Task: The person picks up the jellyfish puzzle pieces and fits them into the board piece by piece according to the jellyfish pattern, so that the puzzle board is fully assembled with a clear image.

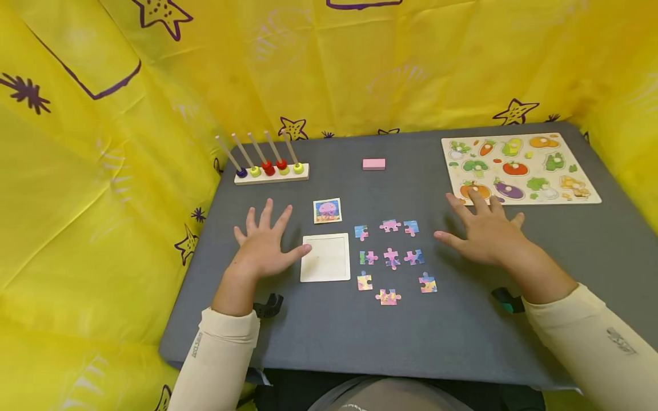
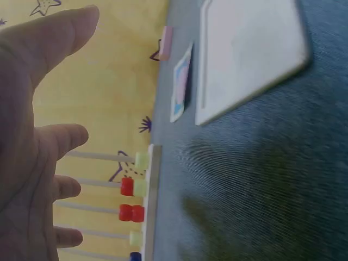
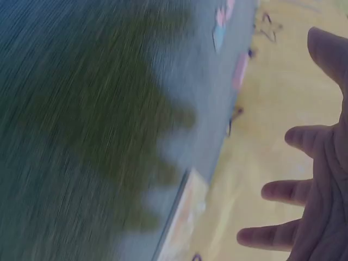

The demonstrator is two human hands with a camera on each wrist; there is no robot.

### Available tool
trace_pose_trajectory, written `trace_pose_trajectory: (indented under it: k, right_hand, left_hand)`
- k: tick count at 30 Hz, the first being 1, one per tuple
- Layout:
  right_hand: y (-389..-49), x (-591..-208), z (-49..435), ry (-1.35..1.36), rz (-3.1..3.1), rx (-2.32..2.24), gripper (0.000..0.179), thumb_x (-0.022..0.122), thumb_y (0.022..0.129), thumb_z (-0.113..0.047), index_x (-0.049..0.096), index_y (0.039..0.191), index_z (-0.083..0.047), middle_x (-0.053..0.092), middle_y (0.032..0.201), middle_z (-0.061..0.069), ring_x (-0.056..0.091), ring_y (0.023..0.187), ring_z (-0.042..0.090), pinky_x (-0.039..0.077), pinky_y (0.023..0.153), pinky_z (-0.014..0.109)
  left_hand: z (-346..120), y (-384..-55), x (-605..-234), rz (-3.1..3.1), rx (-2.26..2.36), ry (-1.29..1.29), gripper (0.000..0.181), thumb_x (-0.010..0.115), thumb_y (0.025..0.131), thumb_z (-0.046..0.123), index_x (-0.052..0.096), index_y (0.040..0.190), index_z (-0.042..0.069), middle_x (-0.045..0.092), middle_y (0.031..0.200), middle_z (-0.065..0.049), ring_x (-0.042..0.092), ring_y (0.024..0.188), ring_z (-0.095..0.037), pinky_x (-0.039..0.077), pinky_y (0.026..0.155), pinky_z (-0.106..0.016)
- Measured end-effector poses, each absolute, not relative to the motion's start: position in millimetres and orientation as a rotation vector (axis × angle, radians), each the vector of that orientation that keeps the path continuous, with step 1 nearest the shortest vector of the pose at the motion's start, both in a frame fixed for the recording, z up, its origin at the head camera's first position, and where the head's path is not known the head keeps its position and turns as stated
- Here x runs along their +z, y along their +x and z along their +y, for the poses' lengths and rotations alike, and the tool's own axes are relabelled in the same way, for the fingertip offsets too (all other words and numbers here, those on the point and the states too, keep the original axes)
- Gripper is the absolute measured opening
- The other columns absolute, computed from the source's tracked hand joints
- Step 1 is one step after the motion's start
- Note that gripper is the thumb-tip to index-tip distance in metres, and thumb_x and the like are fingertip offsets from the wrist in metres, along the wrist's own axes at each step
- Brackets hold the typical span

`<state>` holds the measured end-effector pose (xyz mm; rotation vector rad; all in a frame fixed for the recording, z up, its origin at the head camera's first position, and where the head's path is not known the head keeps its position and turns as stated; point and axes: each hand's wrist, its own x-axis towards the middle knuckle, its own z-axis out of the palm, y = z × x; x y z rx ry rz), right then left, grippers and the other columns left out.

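My left hand (image 1: 263, 248) hovers above the table with fingers spread, its thumb overlapping the left edge of a square wooden puzzle frame (image 1: 325, 258) in the head view. My right hand (image 1: 485, 234) is spread too, its fingertips near the lower edge of a vegetable puzzle board (image 1: 519, 170). Neither hand holds anything. Between them lie several loose jigsaw pieces in pink, blue and yellow, among them a centre piece (image 1: 392, 258) and a bottom piece (image 1: 388, 297). A small picture card (image 1: 327, 210) with a pink jellyfish lies just behind the frame.
A wooden peg stand (image 1: 271, 174) with coloured beads on upright rods stands at the back left. A pink block (image 1: 373, 164) lies at the back middle. Yellow patterned cloth (image 1: 329, 68) hangs behind and beside the grey table (image 1: 329, 331).
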<state>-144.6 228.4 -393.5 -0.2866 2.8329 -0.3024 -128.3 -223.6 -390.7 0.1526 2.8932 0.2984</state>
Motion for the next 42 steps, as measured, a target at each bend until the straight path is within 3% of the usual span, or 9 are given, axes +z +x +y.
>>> trace_pose_trajectory:
  k: [13, 21, 28, 31, 35, 42]
  right_hand:
    - [-172, -408, 133, -0.59, 2.799, -0.246, 0.074, 0.059, 0.096, -0.06, 0.036, 0.16, -0.03, 0.025, 0.164, 0.022, 0.026, 0.145, 0.057, 0.02, 0.099, 0.089]
    - [-190, -417, 91, -0.728, 2.77, -0.262, 0.054, 0.064, 0.097, -0.049, 0.057, 0.146, -0.025, 0.041, 0.152, 0.019, 0.039, 0.138, 0.049, 0.035, 0.101, 0.076]
    - [-198, -420, 81, -0.803, 2.783, -0.372, 0.037, 0.076, 0.092, -0.036, 0.069, 0.12, -0.013, 0.056, 0.131, 0.014, 0.049, 0.118, 0.039, 0.044, 0.091, 0.056]
    - [-203, -418, 78, -0.815, 2.772, -0.507, 0.026, 0.081, 0.089, -0.025, 0.07, 0.104, -0.007, 0.067, 0.106, 0.011, 0.058, 0.098, 0.032, 0.048, 0.084, 0.047]
    - [-209, -412, 71, -0.757, 2.701, -0.712, 0.008, 0.077, 0.089, -0.012, 0.073, 0.091, -0.005, 0.07, 0.083, 0.005, 0.062, 0.079, 0.022, 0.052, 0.076, 0.041]
    - [-205, -407, 35, -0.678, 2.467, -0.919, 0.006, 0.077, 0.089, -0.015, 0.075, 0.087, -0.01, 0.067, 0.077, 0.003, 0.058, 0.075, 0.018, 0.047, 0.068, 0.03]
  left_hand:
    - [-219, -111, -416, 2.839, 0.248, 0.362, 0.1, 0.062, 0.084, 0.076, 0.026, 0.164, 0.027, 0.011, 0.172, -0.012, 0.013, 0.154, -0.046, 0.009, 0.114, -0.077]
    - [-213, -96, -425, 2.785, 0.36, 0.535, 0.074, 0.07, 0.09, 0.054, 0.048, 0.153, 0.022, 0.031, 0.166, -0.008, 0.025, 0.15, -0.041, 0.019, 0.117, -0.066]
    - [-215, -93, -431, 2.809, 0.377, 0.581, 0.059, 0.07, 0.094, 0.041, 0.055, 0.147, 0.022, 0.041, 0.161, -0.004, 0.034, 0.146, -0.034, 0.025, 0.116, -0.061]
    - [-218, -93, -433, 2.819, 0.384, 0.59, 0.057, 0.071, 0.094, 0.039, 0.057, 0.146, 0.021, 0.043, 0.16, -0.004, 0.037, 0.144, -0.033, 0.026, 0.115, -0.06]
    - [-219, -93, -432, 2.815, 0.377, 0.585, 0.055, 0.069, 0.095, 0.039, 0.057, 0.146, 0.021, 0.043, 0.16, -0.004, 0.039, 0.142, -0.033, 0.027, 0.115, -0.059]
    - [-222, -93, -429, 2.831, 0.327, 0.583, 0.051, 0.069, 0.096, 0.039, 0.059, 0.142, 0.02, 0.047, 0.157, -0.005, 0.044, 0.139, -0.032, 0.032, 0.112, -0.057]
